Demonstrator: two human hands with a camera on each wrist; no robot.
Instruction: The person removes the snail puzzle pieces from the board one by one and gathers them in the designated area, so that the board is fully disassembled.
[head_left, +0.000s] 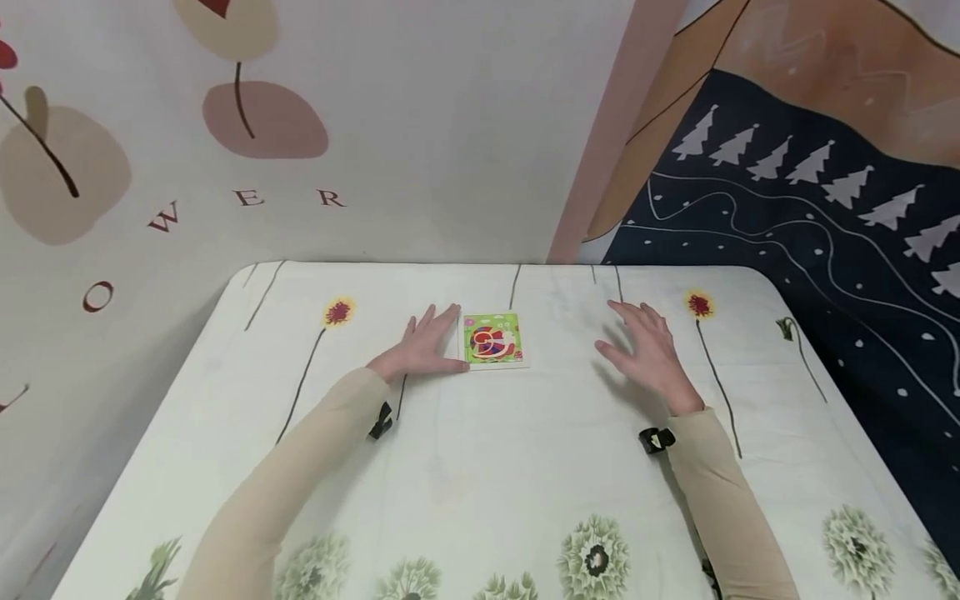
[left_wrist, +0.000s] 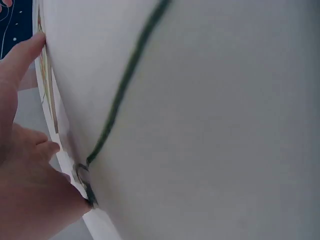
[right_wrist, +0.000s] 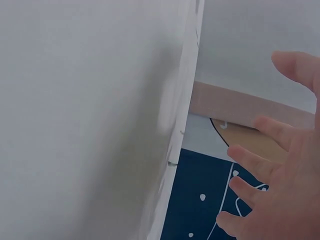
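Observation:
A small square board (head_left: 493, 340) with a green, red and white picture, which looks like a snail, lies flat on the table. My left hand (head_left: 424, 346) is at the board's left side with its fingers spread. Its thumb touches the lower left corner, and the fingertips reach the upper left one. In the left wrist view the board (left_wrist: 46, 75) appears almost edge-on beside the thumb. To the right of the board, my right hand (head_left: 643, 346) hovers over the cloth, fingers apart and holding nothing. The right wrist view shows that hand (right_wrist: 280, 175) raised off the table.
A white cloth (head_left: 480, 467) printed with flowers and stems covers the table. Behind its far edge hangs a pale curtain (head_left: 450, 125) with printed letters. A dark blue cloth with white trees (head_left: 810, 200) hangs at the right. Black straps (head_left: 657, 439) sit at both wrists.

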